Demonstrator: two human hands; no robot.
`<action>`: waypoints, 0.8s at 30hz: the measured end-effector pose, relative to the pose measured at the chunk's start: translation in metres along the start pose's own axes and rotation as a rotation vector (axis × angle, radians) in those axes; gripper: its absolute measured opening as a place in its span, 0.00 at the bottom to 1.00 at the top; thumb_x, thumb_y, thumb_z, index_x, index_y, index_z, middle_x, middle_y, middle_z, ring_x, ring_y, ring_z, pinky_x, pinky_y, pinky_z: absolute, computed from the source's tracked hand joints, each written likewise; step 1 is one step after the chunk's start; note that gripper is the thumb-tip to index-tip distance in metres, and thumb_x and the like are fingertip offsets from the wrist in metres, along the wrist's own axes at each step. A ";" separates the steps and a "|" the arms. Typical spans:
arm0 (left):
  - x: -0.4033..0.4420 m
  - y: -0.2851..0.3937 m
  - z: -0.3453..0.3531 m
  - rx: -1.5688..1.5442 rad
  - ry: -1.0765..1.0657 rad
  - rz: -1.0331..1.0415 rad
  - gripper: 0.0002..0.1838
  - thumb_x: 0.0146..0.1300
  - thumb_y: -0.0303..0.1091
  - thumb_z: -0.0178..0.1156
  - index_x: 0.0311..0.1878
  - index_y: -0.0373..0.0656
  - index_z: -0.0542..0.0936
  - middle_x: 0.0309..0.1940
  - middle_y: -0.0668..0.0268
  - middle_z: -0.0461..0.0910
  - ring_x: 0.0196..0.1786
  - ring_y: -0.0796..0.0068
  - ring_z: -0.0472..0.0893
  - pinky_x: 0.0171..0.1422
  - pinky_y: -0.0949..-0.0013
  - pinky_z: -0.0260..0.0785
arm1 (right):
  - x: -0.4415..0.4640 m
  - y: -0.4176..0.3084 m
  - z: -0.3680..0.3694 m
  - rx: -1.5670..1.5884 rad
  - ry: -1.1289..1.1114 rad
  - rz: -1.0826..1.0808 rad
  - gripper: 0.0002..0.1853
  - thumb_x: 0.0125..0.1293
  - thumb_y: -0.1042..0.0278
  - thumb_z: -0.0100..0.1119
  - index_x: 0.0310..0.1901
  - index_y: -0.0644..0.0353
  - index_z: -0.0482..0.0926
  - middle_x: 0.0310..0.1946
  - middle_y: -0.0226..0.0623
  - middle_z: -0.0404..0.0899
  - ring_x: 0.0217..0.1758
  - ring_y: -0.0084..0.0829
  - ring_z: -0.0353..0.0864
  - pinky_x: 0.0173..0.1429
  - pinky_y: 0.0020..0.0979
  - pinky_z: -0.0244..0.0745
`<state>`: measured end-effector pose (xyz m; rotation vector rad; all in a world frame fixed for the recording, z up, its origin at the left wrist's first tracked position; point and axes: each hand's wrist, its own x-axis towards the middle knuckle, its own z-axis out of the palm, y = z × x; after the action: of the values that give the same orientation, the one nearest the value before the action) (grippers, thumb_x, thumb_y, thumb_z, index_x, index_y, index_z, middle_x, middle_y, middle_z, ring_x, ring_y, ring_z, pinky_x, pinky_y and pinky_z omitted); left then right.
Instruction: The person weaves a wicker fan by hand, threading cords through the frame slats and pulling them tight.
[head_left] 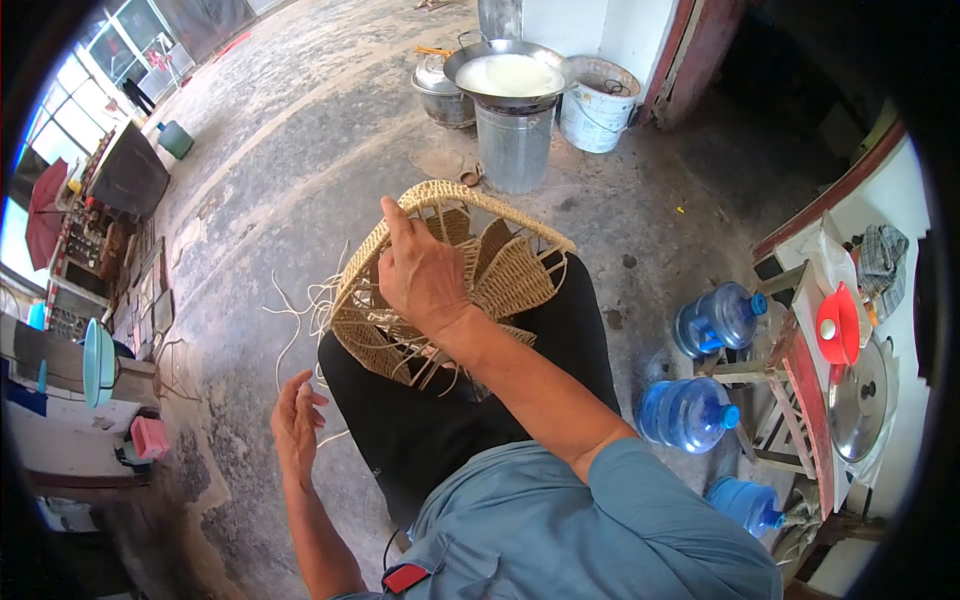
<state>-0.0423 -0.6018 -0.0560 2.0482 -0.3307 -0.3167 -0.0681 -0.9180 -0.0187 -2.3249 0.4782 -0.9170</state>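
On my lap, over black trousers (pixel 395 425), rests a partly woven straw basket (pixel 515 280) with a braided rim and open gaps between petal-like woven panels. My right hand (pixel 425 275) reaches over it and grips it by the rim, the index finger stretched along the braid. Part of the grip is hidden under the hand. Lower left, apart from the basket, my left hand (pixel 297 425) is in the air, fingers loosely bent and apart, holding nothing I can see. Loose pale strands (pixel 290 310) trail from the basket's left side towards the floor.
Ahead, a wide pan (pixel 508 98) of whitish contents sits on a metal cylinder (pixel 515 150), with a lidded pot (pixel 440 95) and a white bucket (pixel 598 105) beside it. Several blue water bottles (pixel 690 415) and a wooden table (pixel 808 400) stand right.
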 end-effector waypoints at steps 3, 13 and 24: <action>-0.003 0.005 0.005 0.003 0.009 0.034 0.26 0.89 0.54 0.57 0.67 0.40 0.87 0.36 0.70 0.87 0.31 0.84 0.80 0.35 0.75 0.74 | -0.002 -0.001 -0.006 0.050 -0.014 0.004 0.35 0.73 0.73 0.61 0.82 0.57 0.69 0.51 0.53 0.88 0.46 0.59 0.92 0.49 0.56 0.88; -0.007 0.025 0.028 -0.087 0.011 0.122 0.22 0.90 0.49 0.58 0.61 0.40 0.89 0.35 0.71 0.87 0.32 0.86 0.79 0.37 0.76 0.73 | -0.022 0.010 0.003 0.395 0.168 -0.001 0.30 0.75 0.77 0.69 0.77 0.58 0.73 0.53 0.47 0.86 0.42 0.45 0.90 0.47 0.43 0.87; 0.026 0.103 0.111 0.103 0.140 0.486 0.08 0.79 0.27 0.67 0.57 0.38 0.89 0.43 0.61 0.88 0.43 0.67 0.87 0.49 0.65 0.79 | -0.027 0.035 -0.035 1.266 -0.115 0.414 0.13 0.83 0.71 0.59 0.62 0.59 0.71 0.37 0.28 0.77 0.28 0.14 0.69 0.29 0.20 0.65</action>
<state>-0.0681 -0.7493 -0.0199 2.0005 -0.7511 0.1435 -0.1157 -0.9442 -0.0340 -1.0576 0.1928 -0.5806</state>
